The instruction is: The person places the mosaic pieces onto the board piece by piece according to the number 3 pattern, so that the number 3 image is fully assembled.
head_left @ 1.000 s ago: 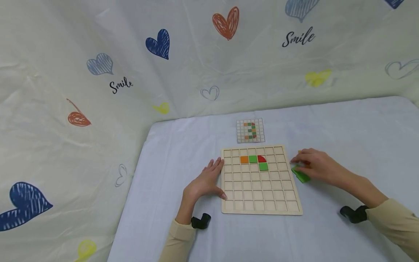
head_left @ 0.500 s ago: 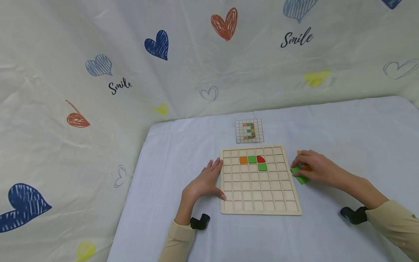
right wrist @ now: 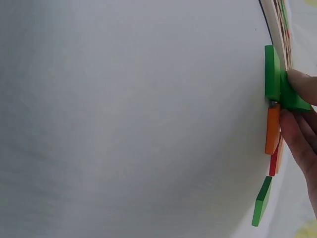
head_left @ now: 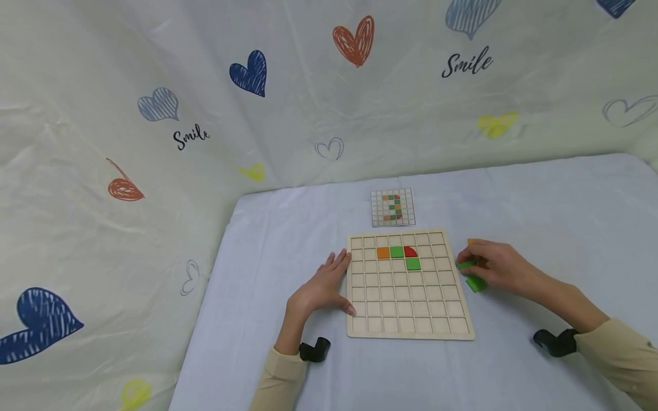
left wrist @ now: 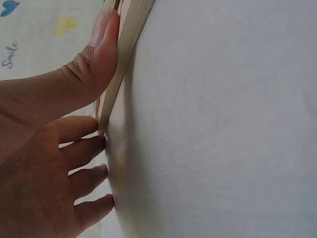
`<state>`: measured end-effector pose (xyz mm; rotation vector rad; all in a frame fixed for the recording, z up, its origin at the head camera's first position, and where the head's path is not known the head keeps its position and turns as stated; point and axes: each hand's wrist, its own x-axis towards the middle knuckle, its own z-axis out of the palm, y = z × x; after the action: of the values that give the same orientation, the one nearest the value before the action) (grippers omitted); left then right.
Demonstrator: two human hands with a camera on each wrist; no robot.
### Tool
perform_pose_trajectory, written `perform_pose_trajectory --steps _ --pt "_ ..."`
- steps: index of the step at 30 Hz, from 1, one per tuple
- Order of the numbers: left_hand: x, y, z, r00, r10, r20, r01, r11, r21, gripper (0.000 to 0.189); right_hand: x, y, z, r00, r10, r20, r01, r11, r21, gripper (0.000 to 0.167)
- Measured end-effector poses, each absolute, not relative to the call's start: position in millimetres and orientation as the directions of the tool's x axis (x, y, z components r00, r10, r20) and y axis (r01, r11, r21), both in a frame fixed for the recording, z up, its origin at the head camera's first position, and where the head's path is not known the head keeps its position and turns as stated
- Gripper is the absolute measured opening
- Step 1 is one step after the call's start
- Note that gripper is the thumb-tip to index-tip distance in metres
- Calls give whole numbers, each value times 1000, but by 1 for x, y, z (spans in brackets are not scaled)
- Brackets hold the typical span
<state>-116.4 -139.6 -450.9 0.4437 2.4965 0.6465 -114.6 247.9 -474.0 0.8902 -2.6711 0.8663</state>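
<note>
A square wooden grid board (head_left: 403, 309) lies on the white-covered table. Near its far side sit an orange tile (head_left: 382, 253), two green ones and a red tile with one rounded corner (head_left: 410, 252). My left hand (head_left: 320, 285) rests along the board's left edge, fingers spread and thumb over the near part of the rim. Off the right edge, my right hand (head_left: 496, 262) pinches a green square tile (right wrist: 293, 99) between thumb and fingers. Another green tile (right wrist: 272, 74) lies beside it on the cloth. In the right wrist view an orange tile (right wrist: 272, 130) is just below the fingertips.
A small pattern card (head_left: 393, 207) with a coloured figure on a grid lies beyond the board. Further loose tiles, including a red one (right wrist: 273, 162) and a green one (right wrist: 262, 201), lie by my right hand. A heart-printed cloth (head_left: 288, 131) hangs behind the table.
The green tile in my right fingers has come apart a little from the green tile beside it. My left hand stays on the board's edge.
</note>
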Motion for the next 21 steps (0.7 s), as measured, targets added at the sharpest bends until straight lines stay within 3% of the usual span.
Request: perform_pose_trajectory --steps 11,21 --pt "-115 -139 -449 -815 425 -394 182 833 522 128 -111 250 -468 -807 -449 384 -589 657 -470 36" --pt "-114 -139 -446 -810 432 -397 180 827 532 128 -107 247 -463 -846 -428 318 -531 627 -570 35"
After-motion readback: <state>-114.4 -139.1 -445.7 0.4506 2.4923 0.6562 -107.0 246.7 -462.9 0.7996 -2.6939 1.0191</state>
